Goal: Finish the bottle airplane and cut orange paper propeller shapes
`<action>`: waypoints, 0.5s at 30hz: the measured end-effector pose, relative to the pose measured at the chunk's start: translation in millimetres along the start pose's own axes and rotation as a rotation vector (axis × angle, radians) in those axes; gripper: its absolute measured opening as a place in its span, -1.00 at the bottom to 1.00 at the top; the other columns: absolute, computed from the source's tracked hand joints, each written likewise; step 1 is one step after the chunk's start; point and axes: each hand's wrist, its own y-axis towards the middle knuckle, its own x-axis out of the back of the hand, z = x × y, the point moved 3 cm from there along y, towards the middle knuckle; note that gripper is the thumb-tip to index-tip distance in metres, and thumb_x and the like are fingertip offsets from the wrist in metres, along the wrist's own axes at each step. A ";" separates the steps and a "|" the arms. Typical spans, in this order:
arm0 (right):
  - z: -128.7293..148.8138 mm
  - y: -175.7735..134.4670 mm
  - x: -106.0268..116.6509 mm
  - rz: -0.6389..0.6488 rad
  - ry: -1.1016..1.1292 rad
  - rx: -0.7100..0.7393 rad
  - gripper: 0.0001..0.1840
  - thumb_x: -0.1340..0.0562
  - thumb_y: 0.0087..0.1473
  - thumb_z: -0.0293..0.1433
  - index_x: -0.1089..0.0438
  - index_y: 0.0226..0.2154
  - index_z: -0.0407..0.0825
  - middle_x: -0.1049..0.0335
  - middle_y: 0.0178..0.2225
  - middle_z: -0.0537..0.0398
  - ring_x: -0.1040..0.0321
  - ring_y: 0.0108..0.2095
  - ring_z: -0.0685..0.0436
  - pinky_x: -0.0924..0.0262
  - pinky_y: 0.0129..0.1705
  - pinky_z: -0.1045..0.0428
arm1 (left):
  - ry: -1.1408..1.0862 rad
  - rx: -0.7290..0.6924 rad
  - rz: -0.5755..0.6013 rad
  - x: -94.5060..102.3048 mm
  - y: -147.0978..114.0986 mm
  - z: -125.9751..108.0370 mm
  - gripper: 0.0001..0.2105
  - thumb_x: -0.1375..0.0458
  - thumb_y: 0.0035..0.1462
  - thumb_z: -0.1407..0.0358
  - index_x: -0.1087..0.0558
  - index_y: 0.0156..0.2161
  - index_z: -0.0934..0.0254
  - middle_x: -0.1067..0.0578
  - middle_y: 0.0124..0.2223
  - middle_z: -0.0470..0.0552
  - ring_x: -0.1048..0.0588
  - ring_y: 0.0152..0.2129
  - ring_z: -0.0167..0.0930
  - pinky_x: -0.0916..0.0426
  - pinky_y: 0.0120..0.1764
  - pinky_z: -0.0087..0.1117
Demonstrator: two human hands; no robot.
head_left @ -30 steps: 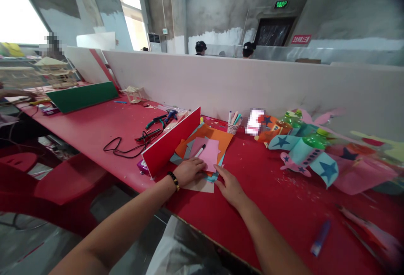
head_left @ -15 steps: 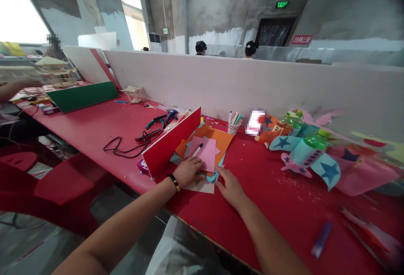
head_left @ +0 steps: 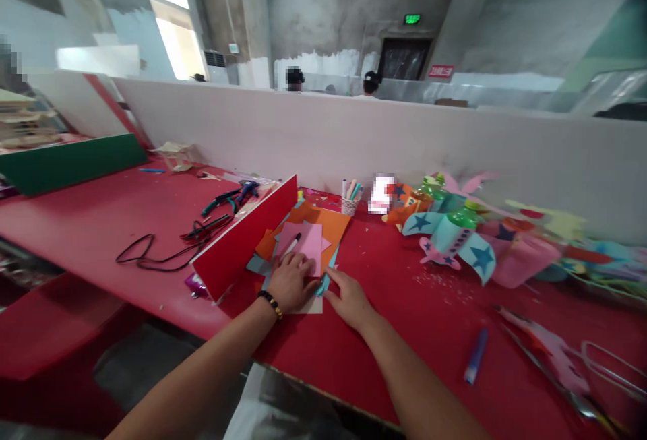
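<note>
Hiding part of the pink paper [head_left: 309,243], my left hand [head_left: 292,284] lies palm-down, fingers extended; at its three o'clock, my right hand [head_left: 348,300] curves, thumb parted. Either grip, I cannot tell.

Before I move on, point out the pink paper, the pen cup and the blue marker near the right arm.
Pink paper [head_left: 311,243], head view: bare upper surface.
Pen cup [head_left: 349,207], head view: front wall.
Blue marker [head_left: 476,357], head view: middle of barrel.

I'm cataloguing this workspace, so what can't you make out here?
All in the head view:
Pink paper, lower left: under the left hand.
Purple object: partly behind the red board.
Wooden model: cut off by the left edge.
Red wall sign: lettering too small.
</note>
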 end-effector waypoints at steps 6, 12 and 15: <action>-9.1 8.8 104.8 -0.449 -0.062 -0.091 -0.67 -0.14 0.10 -0.30 -0.40 -0.08 -0.03 -0.47 -0.09 -0.05 -0.38 -0.07 -0.16 -0.22 0.02 -0.08 | 0.001 -0.026 -0.024 -2.7 0.5 1.8 -0.62 -0.01 0.14 0.03 -0.32 0.02 0.08 -0.34 0.02 0.07 -0.22 0.02 -0.18 -0.04 0.08 -0.07; -88.9 -1.1 249.5 -0.753 -0.471 -0.374 -0.65 -0.22 -0.06 -0.22 -0.47 -0.38 -0.21 -0.47 -0.32 -0.26 -0.35 -0.22 -0.31 -0.17 -0.11 -0.17 | -0.002 -0.018 -0.018 -4.2 3.2 3.9 -0.62 -0.03 0.12 0.04 -0.34 0.01 0.11 -0.35 0.02 0.08 -0.22 0.03 -0.17 -0.12 0.04 -0.13; -124.2 -1.3 282.1 -0.733 -0.591 -0.445 -0.49 -0.25 -0.09 -0.16 -0.44 -0.20 -0.25 -0.41 -0.21 -0.36 -0.28 -0.10 -0.40 -0.08 -0.07 -0.23 | -0.016 -0.030 -0.028 -3.8 2.7 4.3 -0.62 -0.04 0.12 0.05 -0.34 0.02 0.11 -0.35 0.01 0.08 -0.23 0.02 -0.18 -0.12 0.04 -0.14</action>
